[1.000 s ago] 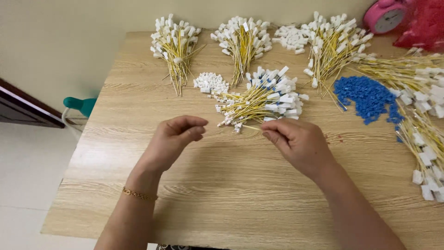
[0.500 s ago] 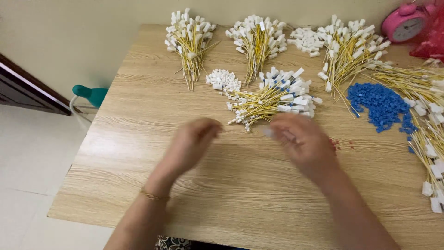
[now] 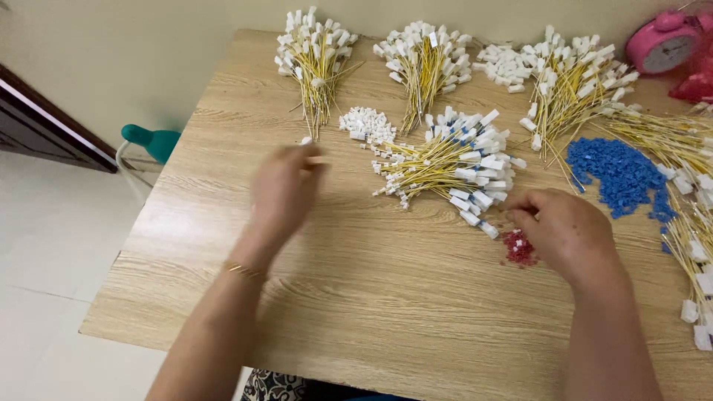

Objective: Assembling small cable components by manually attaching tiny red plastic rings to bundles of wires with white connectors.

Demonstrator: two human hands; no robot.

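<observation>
My left hand point(image 3: 286, 189) is up over the middle-left of the wooden table point(image 3: 356, 297), blurred, fingers pinched around one yellow wire point(image 3: 316, 158) whose white connector point(image 3: 306, 140) pokes out just above my fingertips. A thin bracelet point(image 3: 243, 270) sits on that wrist. My right hand point(image 3: 568, 230) rests low on the table to the right, fingers curled down onto the little heap of red pieces point(image 3: 518, 249); whether it actually grips one I cannot tell, the fingertips are tucked under. Between my hands, slightly farther off, lies the fanned bundle of yellow wires with white connectors point(image 3: 453, 163), its near end just beside my right fingers. A small pile of loose white connectors point(image 3: 366, 124) sits just beyond it to the left. Along the far edge stand more bundles: one far left point(image 3: 316, 56), one at centre point(image 3: 425, 63), one to the right point(image 3: 572, 85). A spread of blue pieces point(image 3: 616, 174) lies right of my right hand, and a pink alarm clock point(image 3: 665, 44) sits in the far right corner.
</observation>
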